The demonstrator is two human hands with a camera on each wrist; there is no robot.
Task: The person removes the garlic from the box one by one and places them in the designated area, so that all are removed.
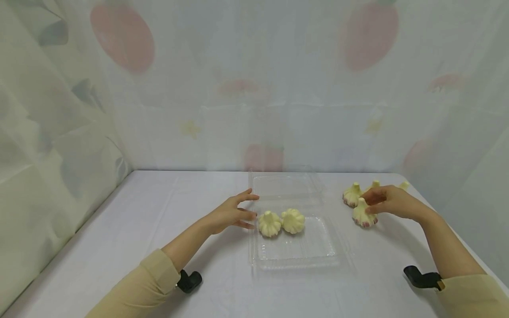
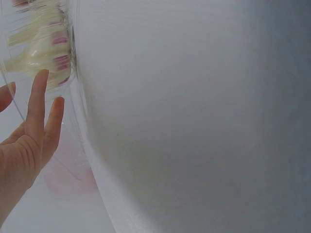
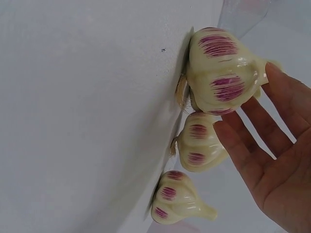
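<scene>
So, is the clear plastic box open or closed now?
Open. The clear plastic box has its lid folded back on the table, and two garlic bulbs lie uncovered in its tray.

Glossy garlic bulbs (image 3: 221, 70); clear plastic tray (image 1: 294, 251).

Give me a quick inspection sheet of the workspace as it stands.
Surface: white table, covered in a smooth sheet.
Job's things: open clear plastic container holding two garlic bulbs; loose garlic bulbs lie at the right, apart from the container.
Clutter: nothing seen.
Hands: left hand open, fingers straight at the container's left edge; right hand with fingers on the nearest loose garlic bulb, grip not clear.
Cables: nothing seen.
Surroundings: pale printed curtain behind and on both sides.
</scene>
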